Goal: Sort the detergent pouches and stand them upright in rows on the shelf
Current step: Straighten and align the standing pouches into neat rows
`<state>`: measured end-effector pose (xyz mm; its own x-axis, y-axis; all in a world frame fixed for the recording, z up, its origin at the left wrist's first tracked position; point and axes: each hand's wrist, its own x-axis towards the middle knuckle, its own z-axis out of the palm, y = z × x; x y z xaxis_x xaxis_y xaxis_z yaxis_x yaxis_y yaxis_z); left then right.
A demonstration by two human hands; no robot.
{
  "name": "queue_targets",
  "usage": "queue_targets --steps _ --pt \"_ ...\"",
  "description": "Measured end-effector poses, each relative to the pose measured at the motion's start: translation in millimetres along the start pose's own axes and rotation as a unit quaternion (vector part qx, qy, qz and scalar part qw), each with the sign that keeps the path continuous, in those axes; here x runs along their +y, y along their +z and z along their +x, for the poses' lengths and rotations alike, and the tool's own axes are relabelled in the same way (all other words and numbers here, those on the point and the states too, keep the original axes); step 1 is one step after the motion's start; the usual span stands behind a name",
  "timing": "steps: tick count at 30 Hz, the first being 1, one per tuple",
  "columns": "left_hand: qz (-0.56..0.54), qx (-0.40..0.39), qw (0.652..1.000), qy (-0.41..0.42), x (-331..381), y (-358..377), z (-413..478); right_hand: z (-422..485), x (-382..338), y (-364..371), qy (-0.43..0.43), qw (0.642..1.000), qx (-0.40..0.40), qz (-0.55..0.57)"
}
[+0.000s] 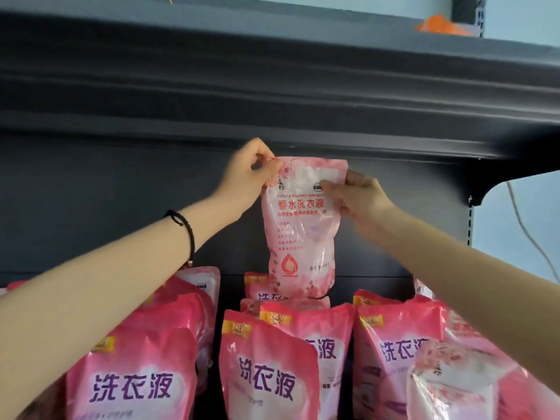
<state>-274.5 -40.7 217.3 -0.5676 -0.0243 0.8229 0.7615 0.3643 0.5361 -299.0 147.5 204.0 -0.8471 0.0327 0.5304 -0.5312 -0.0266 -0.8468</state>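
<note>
A pale pink detergent pouch (298, 228) with red lettering hangs upright above the back of the middle row. My left hand (251, 174) pinches its top left corner. My right hand (356, 197) grips its upper right edge, thumb on the front. Below it stand rows of darker pink pouches with purple lettering: a left row (136, 374), a middle row (266, 371) and a right row (397, 350). A pale flowered pouch (454, 386) leans at the front right.
The dark back panel (106, 207) of the shelf unit rises behind the pouches. The dark shelf above (272, 95) overhangs close over my hands. Something orange (442, 25) lies on top of it. A bracket and a cable are at the right edge.
</note>
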Motion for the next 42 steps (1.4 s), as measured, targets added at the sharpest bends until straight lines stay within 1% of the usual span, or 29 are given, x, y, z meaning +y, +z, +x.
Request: queue_targets --steps 2,4,6,8,11,14,16,22,28,31,34,40,42 --pt "-0.039 0.006 0.999 -0.021 11.1 -1.6 -4.5 -7.0 -11.5 -2.0 -0.018 1.0 0.016 0.02" --pt "-0.091 0.018 0.994 -0.058 20.8 1.0 -9.6 -17.1 -20.1 -5.0 -0.027 0.999 0.022 0.033" --pt "-0.154 0.04 0.982 -0.101 30.0 5.3 -14.2 -28.1 -26.8 -10.2 -0.037 0.998 0.019 0.04" --pt "-0.229 0.059 0.962 -0.136 41.1 9.2 -19.5 -38.5 -33.2 -17.3 -0.053 0.997 0.011 0.051" --pt "-0.306 0.076 0.937 -0.152 61.2 14.2 -27.5 -54.5 -45.1 -29.7 -0.069 0.995 -0.01 0.066" --pt "-0.324 0.078 0.932 -0.144 80.7 19.7 -36.0 -69.3 -56.5 -44.0 -0.068 0.993 -0.035 0.087" --pt "-0.329 0.076 0.931 -0.139 93.3 25.2 -43.5 -79.5 -63.1 -55.1 -0.066 0.992 -0.053 0.094" --pt "-0.306 0.078 0.943 -0.104 137.5 58.4 -63.4 -103.7 -85.1 -106.2 -0.065 0.99 -0.081 0.1" --pt "-0.233 0.101 0.964 -0.076 164.1 104.1 -96.7 -130.3 -82.1 -158.9 -0.049 0.989 -0.086 0.113" --pt "-0.212 0.116 0.967 -0.079 165.5 120.4 -116.2 -148.5 -64.6 -172.2 -0.034 0.987 -0.073 0.137" --pt "-0.168 0.125 0.975 -0.07 157.3 132.4 -141.4 -169.6 -36.0 -177.2 -0.031 0.987 -0.05 0.151" --pt "-0.132 0.12 0.98 -0.084 119.5 148.6 -191.1 -204.8 26.7 -172.6 -0.004 0.986 0.005 0.164" --pt "-0.115 0.121 0.982 -0.085 107.4 151.9 -203.7 -213.4 44.3 -167.4 -0.012 0.988 0.033 0.151"
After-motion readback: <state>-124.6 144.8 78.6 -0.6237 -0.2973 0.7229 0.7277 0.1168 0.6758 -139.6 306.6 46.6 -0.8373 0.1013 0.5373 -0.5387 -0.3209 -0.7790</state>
